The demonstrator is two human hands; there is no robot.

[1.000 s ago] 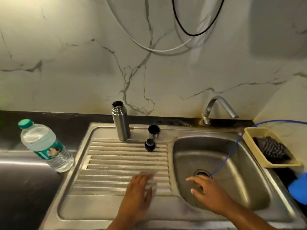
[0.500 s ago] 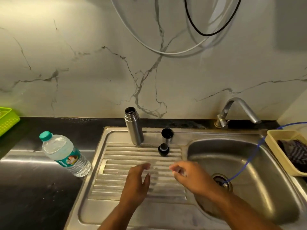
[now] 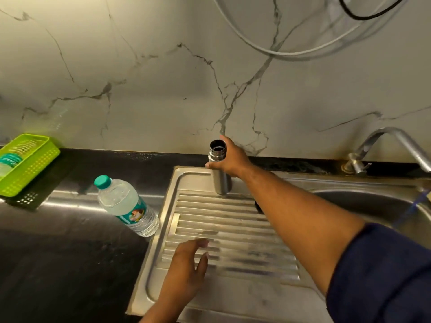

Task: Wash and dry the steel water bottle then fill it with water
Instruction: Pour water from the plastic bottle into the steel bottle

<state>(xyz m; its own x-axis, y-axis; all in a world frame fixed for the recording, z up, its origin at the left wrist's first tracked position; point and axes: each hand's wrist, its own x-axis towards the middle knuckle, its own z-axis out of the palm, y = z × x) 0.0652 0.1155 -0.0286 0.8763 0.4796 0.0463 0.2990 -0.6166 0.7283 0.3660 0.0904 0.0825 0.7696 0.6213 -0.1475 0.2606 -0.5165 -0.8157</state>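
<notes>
The steel water bottle (image 3: 218, 159) stands upright and uncapped at the back of the ribbed drainboard (image 3: 224, 231). My right hand (image 3: 232, 158) is wrapped around its upper body, just below the threaded neck. My left hand (image 3: 186, 273) hovers flat over the front of the drainboard with fingers apart and nothing in it. My right forearm hides the bottle's two caps, apart from a dark edge of one (image 3: 257, 206).
A plastic water bottle (image 3: 127, 207) with a teal cap stands on the black counter left of the drainboard. A green basket (image 3: 25, 164) sits far left. The tap (image 3: 384, 148) and the sink basin (image 3: 377, 206) with a blue hose (image 3: 412, 208) are at right.
My right hand has reached from over the drainboard up to the steel bottle and closed around it. My left hand stays low over the drainboard. The view has swung left.
</notes>
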